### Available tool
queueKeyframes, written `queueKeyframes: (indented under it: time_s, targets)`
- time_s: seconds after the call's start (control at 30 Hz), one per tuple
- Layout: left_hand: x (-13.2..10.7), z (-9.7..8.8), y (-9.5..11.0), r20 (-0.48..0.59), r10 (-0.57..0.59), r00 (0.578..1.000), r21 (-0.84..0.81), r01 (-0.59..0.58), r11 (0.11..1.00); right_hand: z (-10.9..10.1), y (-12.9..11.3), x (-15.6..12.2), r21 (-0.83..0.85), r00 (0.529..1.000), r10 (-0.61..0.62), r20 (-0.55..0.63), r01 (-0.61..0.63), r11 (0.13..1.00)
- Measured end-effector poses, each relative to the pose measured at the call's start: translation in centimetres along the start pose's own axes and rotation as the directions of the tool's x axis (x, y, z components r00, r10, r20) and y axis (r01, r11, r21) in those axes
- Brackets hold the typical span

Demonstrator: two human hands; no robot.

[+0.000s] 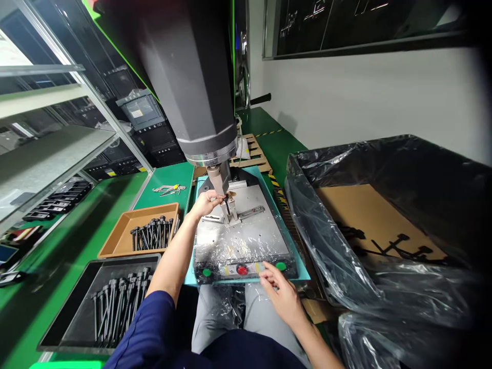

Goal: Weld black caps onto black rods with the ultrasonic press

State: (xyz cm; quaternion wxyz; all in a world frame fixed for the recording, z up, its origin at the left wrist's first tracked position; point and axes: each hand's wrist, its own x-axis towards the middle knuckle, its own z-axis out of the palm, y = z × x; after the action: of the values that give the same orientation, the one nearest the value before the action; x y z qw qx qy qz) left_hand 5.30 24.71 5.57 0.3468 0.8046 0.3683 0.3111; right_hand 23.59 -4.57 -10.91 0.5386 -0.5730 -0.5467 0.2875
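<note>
My left hand (206,203) reaches under the machine's metal head (217,179) and pinches the top of a black rod-shaped plastic part (227,207). This part stands roughly upright in a small metal fixture (231,218) on the machine's base plate (249,238). My right hand (283,296) is at the front panel, fingers loosely apart and holding nothing. Its fingertips are close to the right green button (281,266); whether they touch the panel is hard to tell. A red button (242,270) and a left green button (206,272) sit on the same panel.
On the left, an orange tray (115,237) and a black tray (73,302) hold many similar black parts. Calipers (169,189) lie behind them on the green table. At right stands a plastic-lined box (307,205) with cardboard (346,200) and several black parts inside.
</note>
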Motion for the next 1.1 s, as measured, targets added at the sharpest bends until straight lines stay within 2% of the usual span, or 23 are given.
queueKeyframes:
  time_s: [0.07, 0.1, 0.17, 0.2, 0.27, 0.3, 0.33, 0.37, 0.47, 0.57, 0.63, 0.7, 0.77, 0.83, 0.87, 0.93, 1.03, 1.1]
  targets:
    - [-0.3, 0.0, 0.1, -0.001, 0.028, 1.0, -0.036, -0.028, 0.999, -0.4, 0.5, 0.2, -0.022, 0.999, 0.02, -0.028, -0.02, 1.0]
    - [-0.6, 0.0, 0.0, -0.039, 0.033, 0.999, -0.072, -0.036, 0.997, -0.7, 0.7, 0.4, -0.04, 0.997, 0.036, -0.063, -0.039, 0.998]
    - [-1.8, 0.1, -0.5, -0.231, -0.002, 0.973, -0.159, -0.035, 0.987, -1.6, 1.3, 1.2, -0.087, 0.983, 0.066, -0.173, -0.082, 0.993]
    - [-2.7, 0.3, -0.9, -0.37, -0.051, 0.928, -0.197, -0.024, 0.98, -2.1, 1.7, 1.7, -0.12, 0.969, 0.068, -0.238, -0.099, 0.988]
    - [-5.4, 1.1, -1.9, -0.602, -0.17, 0.78, -0.237, 0.029, 0.971, -3.4, 2.5, 3.0, -0.209, 0.932, 0.039, -0.36, -0.121, 0.97]
    - [-6.9, 1.7, -2.4, -0.656, -0.215, 0.724, -0.237, 0.073, 0.969, -4.0, 3.1, 3.7, -0.264, 0.915, 0.019, -0.403, -0.136, 0.955]
    - [-8.6, 2.4, -2.9, -0.663, -0.249, 0.706, -0.227, 0.127, 0.966, -4.5, 3.6, 4.4, -0.315, 0.903, 0.01, -0.429, -0.16, 0.935]
    - [-10.4, 3.2, -3.4, -0.631, -0.278, 0.724, -0.205, 0.19, 0.96, -4.9, 4.2, 5.1, -0.353, 0.898, 0.025, -0.439, -0.198, 0.914]
    - [-14.8, 5.7, -4.5, -0.401, -0.327, 0.856, -0.029, 0.345, 0.938, -5.5, 5.7, 7.2, -0.328, 0.896, 0.217, -0.387, -0.353, 0.876]
    - [-17.6, 7.2, -4.9, -0.169, -0.262, 0.95, 0.263, 0.3, 0.917, -5.3, 6.5, 8.8, -0.225, 0.885, 0.374, -0.279, -0.438, 0.87]
    - [-18.7, 7.4, -4.6, -0.078, -0.222, 0.972, 0.4, 0.235, 0.886, -5.2, 6.2, 9.6, -0.195, 0.887, 0.379, -0.265, -0.434, 0.88]
    - [-19.7, 7.1, -3.7, -0.032, -0.232, 0.972, 0.473, 0.219, 0.854, -5.3, 5.4, 10.2, -0.179, 0.894, 0.346, -0.284, -0.404, 0.897]
    - [-20.3, 6.5, -2.5, 0.008, -0.289, 0.957, 0.522, 0.243, 0.818, -5.4, 4.0, 10.7, -0.159, 0.912, 0.302, -0.276, -0.353, 0.922]
    - [-20.5, 5.9, -1.1, 0.017, -0.359, 0.933, 0.549, 0.291, 0.783, -5.5, 1.9, 11.4, -0.112, 0.952, 0.246, -0.183, -0.269, 0.957]
    - [-20.2, 5.6, -0.4, 0.011, -0.371, 0.929, 0.539, 0.307, 0.784, -5.6, 0.7, 11.7, -0.062, 0.972, 0.214, -0.099, -0.22, 0.973]
    - [-19.1, 5.2, 0.7, -0.013, -0.324, 0.946, 0.434, 0.297, 0.85, -5.7, -2.2, 12.6, 0.065, 0.984, 0.146, 0.107, -0.153, 0.986]
    - [-16.0, 5.2, 1.5, -0.053, -0.206, 0.977, 0.105, 0.211, 0.972, -5.9, -6.9, 14.0, 0.172, 0.926, 0.098, 0.366, -0.17, 0.97]
    - [-13.7, 5.5, 1.6, -0.023, -0.191, 0.981, -0.113, 0.187, 0.976, -6.0, -9.9, 14.8, 0.184, 0.875, 0.092, 0.475, -0.2, 0.962]
